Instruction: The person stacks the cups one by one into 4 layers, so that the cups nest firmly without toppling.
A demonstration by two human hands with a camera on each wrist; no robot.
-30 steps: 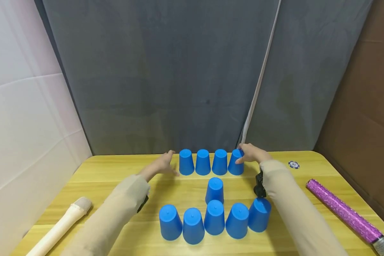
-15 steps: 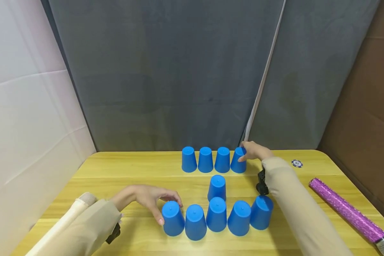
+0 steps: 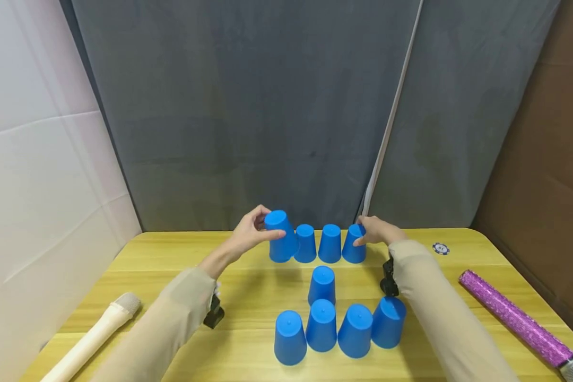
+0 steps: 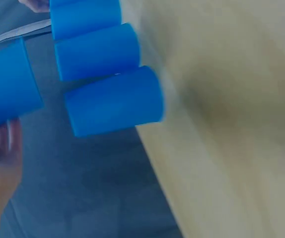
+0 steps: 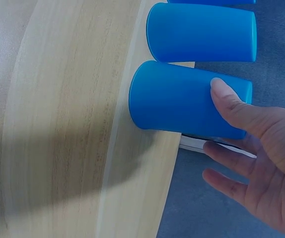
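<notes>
Blue plastic cups fill the yellow wooden table [image 3: 181, 249], all upside down, ten in total. Nearest, at 6 o'clock, a row of four [image 3: 339, 329]; a single cup [image 3: 322, 285] stands just behind that row. Farther back, at 12 o'clock, three cups [image 3: 330, 243] stand in a row. The left hand [image 3: 250, 233] grips the tenth cup [image 3: 280, 237], fingers and thumb curled round it, tilted and apparently lifted at the row's left end, touching or just beside its neighbour. The right hand [image 3: 376, 231] rests on the rightmost cup [image 3: 354, 243], thumb on its side, fingers mostly straight behind it. One cream stick-like thing [image 3: 93, 339] lies at 8 o'clock, one purple glitter tube [image 3: 515, 315] at 4 o'clock, one poker chip [image 3: 440, 248] at 2 o'clock.
</notes>
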